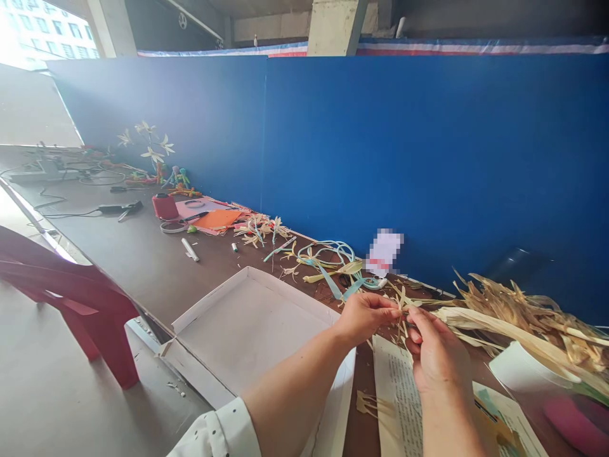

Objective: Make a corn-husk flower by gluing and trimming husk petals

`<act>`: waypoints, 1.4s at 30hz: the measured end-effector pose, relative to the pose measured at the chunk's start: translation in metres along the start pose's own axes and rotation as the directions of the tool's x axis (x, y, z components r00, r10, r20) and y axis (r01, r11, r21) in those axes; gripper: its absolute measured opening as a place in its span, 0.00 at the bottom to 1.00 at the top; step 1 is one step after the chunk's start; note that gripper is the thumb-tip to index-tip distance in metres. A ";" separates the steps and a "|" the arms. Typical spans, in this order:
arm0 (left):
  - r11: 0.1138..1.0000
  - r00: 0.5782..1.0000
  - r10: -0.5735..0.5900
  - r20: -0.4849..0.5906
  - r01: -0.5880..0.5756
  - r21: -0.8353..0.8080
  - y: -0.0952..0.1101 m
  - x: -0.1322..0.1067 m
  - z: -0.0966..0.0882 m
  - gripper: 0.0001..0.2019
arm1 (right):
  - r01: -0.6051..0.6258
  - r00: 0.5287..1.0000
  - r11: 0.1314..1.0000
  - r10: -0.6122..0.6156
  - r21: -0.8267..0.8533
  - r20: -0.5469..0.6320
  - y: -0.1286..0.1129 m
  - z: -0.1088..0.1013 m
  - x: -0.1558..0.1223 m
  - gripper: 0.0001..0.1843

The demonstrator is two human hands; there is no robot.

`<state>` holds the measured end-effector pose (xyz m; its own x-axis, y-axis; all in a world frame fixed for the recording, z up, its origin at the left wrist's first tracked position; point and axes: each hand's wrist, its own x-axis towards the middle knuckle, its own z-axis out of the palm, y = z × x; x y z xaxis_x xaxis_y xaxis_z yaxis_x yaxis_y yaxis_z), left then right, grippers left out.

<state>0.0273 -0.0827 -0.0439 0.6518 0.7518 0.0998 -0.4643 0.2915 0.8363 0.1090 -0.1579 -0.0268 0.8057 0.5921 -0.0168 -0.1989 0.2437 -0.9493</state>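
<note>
My left hand (366,315) and my right hand (436,346) meet above the brown table, fingertips almost touching. Between them is a small pale flower (402,297) of narrow dried husk strips, pinched by thumb and finger on both sides. Part of it is hidden behind my fingers. Just left of it lie light-blue ribbon pieces (328,279) and a pale husk bud (349,268). Beneath my right hand is a printed sheet (397,387), and a few cut husk pieces (368,403) rest beside it.
A shallow white box lid (247,279) lies left of my arms. Dried corn husks (523,311) and a white cup (528,368) are at right. Farther off are orange paper (216,219), a glue gun (118,207) and standing husk flowers (152,153). A blue partition (380,139) backs the table; a red chair (85,298) stands left.
</note>
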 end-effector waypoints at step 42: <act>0.999 0.998 0.041 -0.051 -0.040 0.028 0.001 -0.001 0.000 0.24 | 0.029 0.999 0.996 -0.026 -0.089 0.044 -0.006 -0.003 -0.005 0.20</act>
<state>0.0263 -0.0834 -0.0432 0.6005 0.7925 0.1065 -0.4729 0.2446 0.8465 0.1077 -0.1648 -0.0224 0.7851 0.6190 0.0213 -0.1246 0.1916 -0.9735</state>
